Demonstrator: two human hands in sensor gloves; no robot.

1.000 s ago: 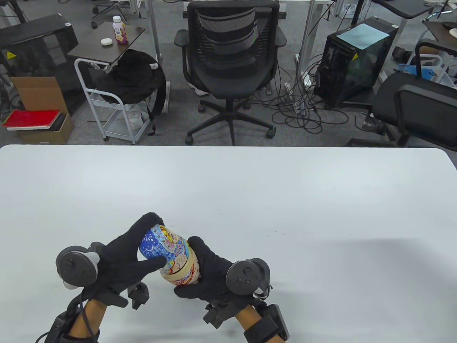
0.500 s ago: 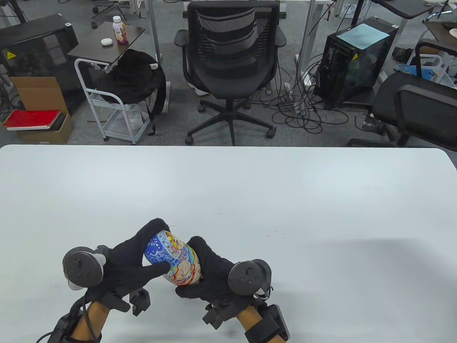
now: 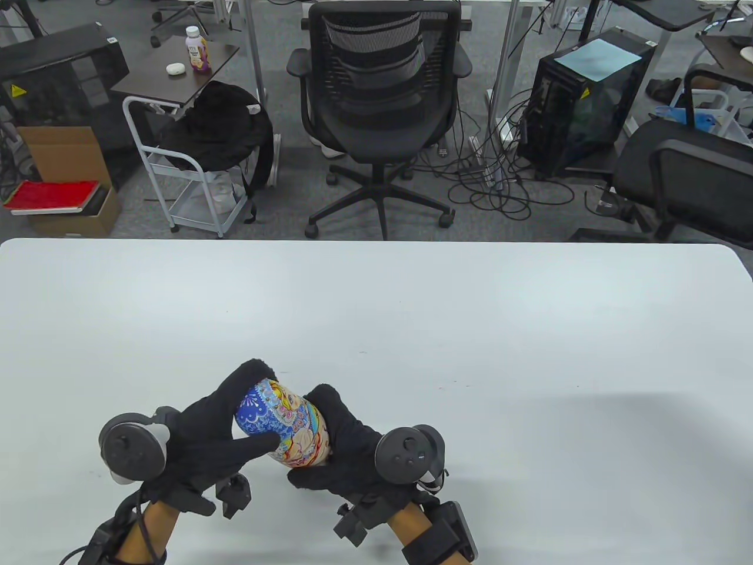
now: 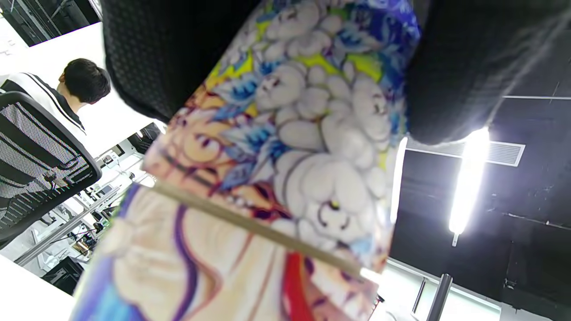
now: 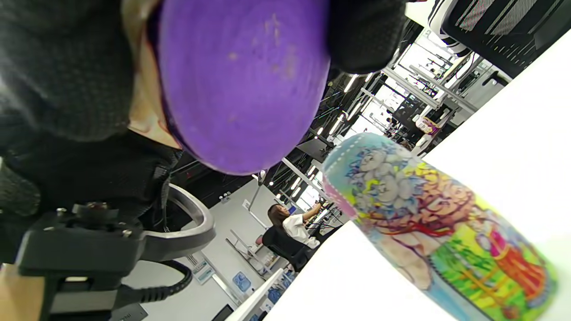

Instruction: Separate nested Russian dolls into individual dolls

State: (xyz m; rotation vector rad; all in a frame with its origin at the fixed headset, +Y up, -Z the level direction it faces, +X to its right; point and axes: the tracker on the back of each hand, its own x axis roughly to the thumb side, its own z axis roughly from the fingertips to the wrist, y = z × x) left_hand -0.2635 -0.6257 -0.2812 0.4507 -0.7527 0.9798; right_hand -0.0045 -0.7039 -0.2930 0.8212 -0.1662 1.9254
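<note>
You hold the doll (image 3: 282,426) tilted above the near-left surface (image 3: 470,329), left hand (image 3: 212,432) wrapping its blue top, right hand (image 3: 338,453) cupping its base, so its long axis runs between your grips for pulling apart.

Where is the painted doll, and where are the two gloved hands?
doll (image 3: 282,426), table view, blue painted top half
left hand (image 3: 203,432), table view, back of glove
right hand (image 3: 347,450), table view, back of glove
</note>
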